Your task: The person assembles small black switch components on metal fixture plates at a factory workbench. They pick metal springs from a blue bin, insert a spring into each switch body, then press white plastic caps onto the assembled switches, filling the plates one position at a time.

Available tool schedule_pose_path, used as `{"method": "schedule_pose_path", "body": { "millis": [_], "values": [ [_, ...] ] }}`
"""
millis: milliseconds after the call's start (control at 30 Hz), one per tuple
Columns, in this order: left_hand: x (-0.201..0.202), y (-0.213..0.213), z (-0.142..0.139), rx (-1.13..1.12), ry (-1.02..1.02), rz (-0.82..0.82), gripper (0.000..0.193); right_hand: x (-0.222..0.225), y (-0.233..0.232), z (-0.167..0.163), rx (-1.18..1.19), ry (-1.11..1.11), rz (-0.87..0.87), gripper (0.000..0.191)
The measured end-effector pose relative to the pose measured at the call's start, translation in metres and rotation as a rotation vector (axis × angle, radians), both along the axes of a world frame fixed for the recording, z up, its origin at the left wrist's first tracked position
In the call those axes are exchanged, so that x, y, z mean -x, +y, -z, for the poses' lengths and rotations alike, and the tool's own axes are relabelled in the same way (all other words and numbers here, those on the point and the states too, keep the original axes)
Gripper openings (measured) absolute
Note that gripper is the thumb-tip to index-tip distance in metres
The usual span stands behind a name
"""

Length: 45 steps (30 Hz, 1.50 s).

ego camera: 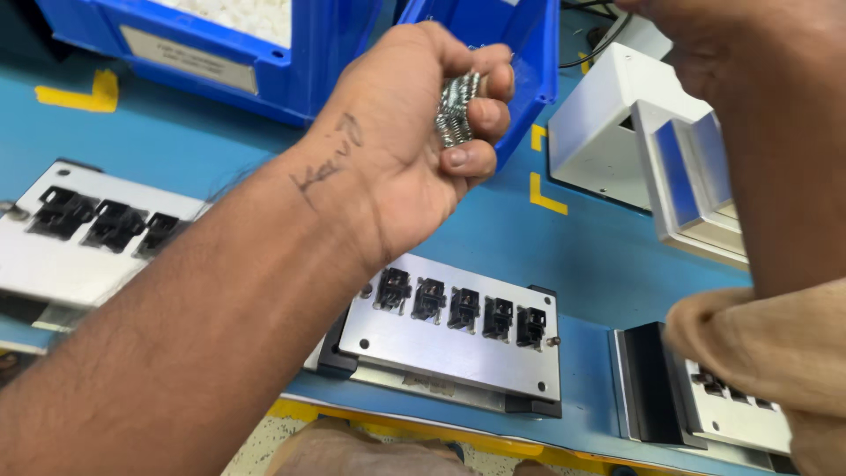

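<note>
My left hand [414, 132] is raised over the blue table, its fingers curled around a bunch of small metal springs [456, 107]. My right arm reaches up along the right side; my right hand [696, 35] is mostly cut off by the top edge, so its fingers are hidden. Below the left hand lies a metal fixture plate [441, 348] holding a row of several black parts [463, 308].
Two blue bins [220, 53] stand at the back, one with white pieces. A white box-shaped device [634, 132] stands at the right. Another metal fixture plate [62, 260] lies at the left, a third [731, 419] at the lower right. Yellow tape marks the blue table [582, 256].
</note>
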State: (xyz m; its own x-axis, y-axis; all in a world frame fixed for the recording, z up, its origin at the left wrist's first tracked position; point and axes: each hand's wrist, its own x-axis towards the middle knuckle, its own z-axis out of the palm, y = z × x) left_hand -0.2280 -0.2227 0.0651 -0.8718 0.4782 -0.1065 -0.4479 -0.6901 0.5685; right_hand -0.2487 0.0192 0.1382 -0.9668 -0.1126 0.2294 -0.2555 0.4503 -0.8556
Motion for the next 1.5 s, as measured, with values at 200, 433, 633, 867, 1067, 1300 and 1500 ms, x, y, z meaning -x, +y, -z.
{"method": "schedule_pose_path", "body": {
  "millis": [200,433,633,867,1067,1300,1500],
  "values": [
    [-0.011,0.000,0.006,0.316,0.176,-0.175,0.034,-0.050,-0.057,0.006,-0.063,-0.020,0.016,0.017],
    [-0.021,0.032,0.014,0.716,0.619,-0.419,0.040,-0.115,-0.083,0.020,-0.097,-0.028,0.166,0.026],
    [-0.041,0.063,0.015,0.751,0.782,-0.363,0.041,-0.130,-0.052,0.022,0.091,-0.185,0.198,0.026],
    [-0.069,0.082,0.001,0.331,0.061,0.142,0.037,-0.158,0.001,0.020,0.261,-0.275,0.301,0.019],
    [-0.106,0.103,0.000,0.594,0.453,0.116,0.044,-0.180,0.028,0.027,0.392,-0.281,0.287,0.020],
    [-0.148,0.153,0.000,0.682,0.530,0.084,0.037,-0.214,0.096,0.032,0.308,-0.270,0.261,0.025],
    [-0.189,0.210,0.003,0.830,0.384,0.292,0.040,-0.260,0.161,0.051,0.229,-0.277,0.281,0.027]
  ]
}}
